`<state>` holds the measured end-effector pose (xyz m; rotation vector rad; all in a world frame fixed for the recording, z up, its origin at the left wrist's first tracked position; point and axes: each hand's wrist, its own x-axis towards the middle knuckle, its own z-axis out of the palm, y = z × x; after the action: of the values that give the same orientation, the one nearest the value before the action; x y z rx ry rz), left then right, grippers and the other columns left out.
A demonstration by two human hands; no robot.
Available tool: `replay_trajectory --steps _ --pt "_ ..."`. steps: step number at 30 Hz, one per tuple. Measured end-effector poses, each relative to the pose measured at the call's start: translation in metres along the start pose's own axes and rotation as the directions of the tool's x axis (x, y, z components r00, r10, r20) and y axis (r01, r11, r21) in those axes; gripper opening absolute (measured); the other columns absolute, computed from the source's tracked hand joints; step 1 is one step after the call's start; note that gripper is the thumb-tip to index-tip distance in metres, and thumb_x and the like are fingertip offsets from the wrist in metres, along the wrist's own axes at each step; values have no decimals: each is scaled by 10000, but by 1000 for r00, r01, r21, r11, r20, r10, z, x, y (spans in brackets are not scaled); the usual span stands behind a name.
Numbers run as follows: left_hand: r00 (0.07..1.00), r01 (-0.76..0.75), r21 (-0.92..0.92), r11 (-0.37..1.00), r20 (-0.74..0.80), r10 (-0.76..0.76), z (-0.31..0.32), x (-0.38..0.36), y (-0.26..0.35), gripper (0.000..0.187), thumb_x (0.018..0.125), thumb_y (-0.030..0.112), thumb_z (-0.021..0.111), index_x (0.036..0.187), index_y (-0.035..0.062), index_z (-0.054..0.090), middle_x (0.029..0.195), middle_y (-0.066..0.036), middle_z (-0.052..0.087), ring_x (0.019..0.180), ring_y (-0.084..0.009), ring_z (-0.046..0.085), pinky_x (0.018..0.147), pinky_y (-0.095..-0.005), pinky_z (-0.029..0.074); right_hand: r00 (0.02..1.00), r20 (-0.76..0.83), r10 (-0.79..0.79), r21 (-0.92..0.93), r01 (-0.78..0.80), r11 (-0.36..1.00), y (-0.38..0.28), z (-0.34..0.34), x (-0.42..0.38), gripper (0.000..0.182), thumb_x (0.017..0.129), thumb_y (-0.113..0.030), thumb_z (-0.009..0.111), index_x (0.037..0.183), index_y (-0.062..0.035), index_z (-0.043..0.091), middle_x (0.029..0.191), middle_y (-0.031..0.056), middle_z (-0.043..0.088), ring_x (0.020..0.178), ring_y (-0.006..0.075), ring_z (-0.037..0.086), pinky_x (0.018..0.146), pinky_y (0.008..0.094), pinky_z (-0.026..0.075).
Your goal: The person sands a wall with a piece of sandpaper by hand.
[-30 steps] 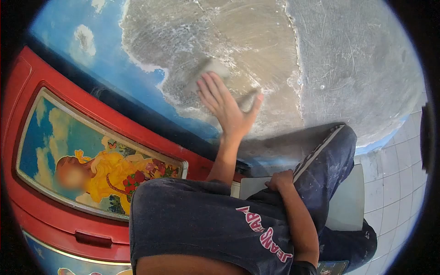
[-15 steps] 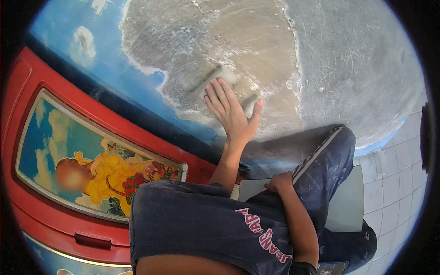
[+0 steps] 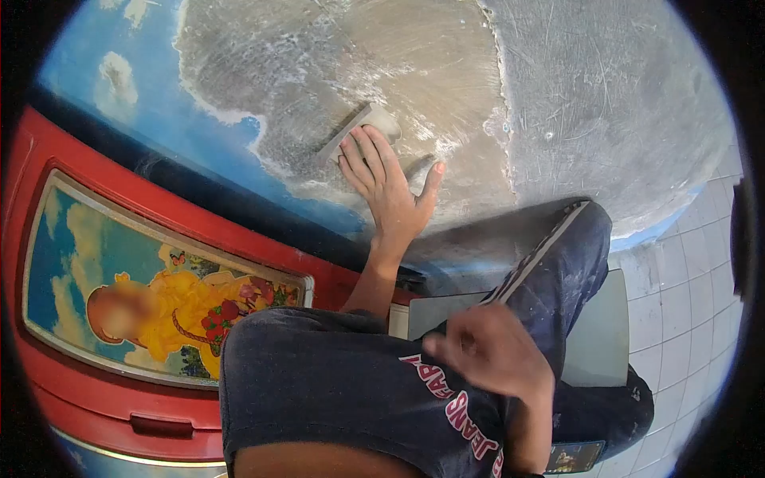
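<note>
My left hand (image 3: 386,183) lies with its fingers pressed on a grey, dusty sanding block (image 3: 351,131) against the wall, its thumb spread to the right. The block looks flat-edged, and my fingers cover part of it. Under it is a worn patch of bare wall (image 3: 430,72) with whitish scratches and dust. My right hand (image 3: 498,350) hovers over my lap in front of my shirt, fingers curled in and blurred by motion. I see nothing in it.
Blue painted wall (image 3: 207,151) borders the bare patch. On the left stands a red cabinet (image 3: 103,402) with a picture panel (image 3: 88,247). A pale seat (image 3: 598,334) is beneath my leg. A phone-like screen (image 3: 575,456) lies near my right forearm. White floor tiles (image 3: 685,295) show on the right.
My right hand has lifted off my thigh and come up over my lap. My left hand stays on the sanding block at the wall. The whole view has shifted slightly.
</note>
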<state>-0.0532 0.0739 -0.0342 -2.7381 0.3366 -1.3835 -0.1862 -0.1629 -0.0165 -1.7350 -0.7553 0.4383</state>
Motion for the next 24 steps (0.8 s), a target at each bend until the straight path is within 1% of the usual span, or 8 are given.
replay_trajectory --steps 1,3,4,7,9,12,19,24 --pt "1000 3 -4 1000 1 -3 2 0 -1 1076 930 549 598 1557 -84 -5 1617 -330 -54 1486 -522 -68 1155 -659 -10 976 220 3 241 -57 969 -8 -12 -10 374 914 -287 684 637 -48 608 610 116 613 633 267 622 690 405 461" --pt "1000 21 -20 1000 4 -21 4 -1 -2 1071 929 617 544 1532 -138 82 1592 -377 17 1488 -511 -80 1149 -664 -40 895 288 -340 537 143 831 -7 -11 -27 349 881 -230 730 611 -76 570 559 62 546 488 223 521 529 327 386" --pt "1000 26 -20 999 7 -25 4 -1 -2 1071 929 617 544 1532 -138 82 1592 -377 17 1488 -511 -80 1149 -664 -40 895 292 -337 538 138 831 -6 -11 -35 349 881 -230 730 611 -76 570 559 62 546 488 223 521 529 327 386" --pt "999 37 -16 999 20 -37 4 -2 -3 1066 932 616 539 1533 -136 81 1588 -384 17 1486 -512 -90 1145 -667 -46 791 451 -415 547 123 828 -11 -11 -52 460 859 -477 734 882 -25 653 758 89 621 696 263 615 785 435 430" --pt "1000 30 -33 999 8 -30 5 -2 -3 1076 931 618 539 1534 -135 63 1590 -380 0 1486 -508 -104 1144 -665 -47 853 160 -497 543 344 766 -20 -7 -57 377 766 -229 837 690 -66 506 590 16 457 495 203 446 664 386 353" --pt "999 42 -21 999 26 -41 3 -1 -1 1080 932 621 535 1538 -126 45 1593 -374 -17 1484 -507 -111 1144 -666 -54 876 62 -478 523 380 763 -7 -1 -66 365 780 -239 815 687 -69 506 594 17 463 496 200 446 667 387 347" --pt "998 64 -30 998 30 -63 6 -2 1 1096 931 639 519 1539 -121 15 1598 -360 -46 1478 -519 -117 1141 -670 -72 864 -418 -283 404 455 794 -8 -9 -101 337 831 -274 738 680 -83 505 609 20 483 501 191 444 677 390 326" --pt "992 97 -23 995 82 -95 2 0 6 1133 914 623 564 1542 -98 -44 1602 -347 -83 1473 -529 -124 1136 -680 -57 820 -524 -231 401 477 782 -10 -1 -110 334 868 -300 682 674 -92 505 619 21 497 504 184 443 685 393 311"
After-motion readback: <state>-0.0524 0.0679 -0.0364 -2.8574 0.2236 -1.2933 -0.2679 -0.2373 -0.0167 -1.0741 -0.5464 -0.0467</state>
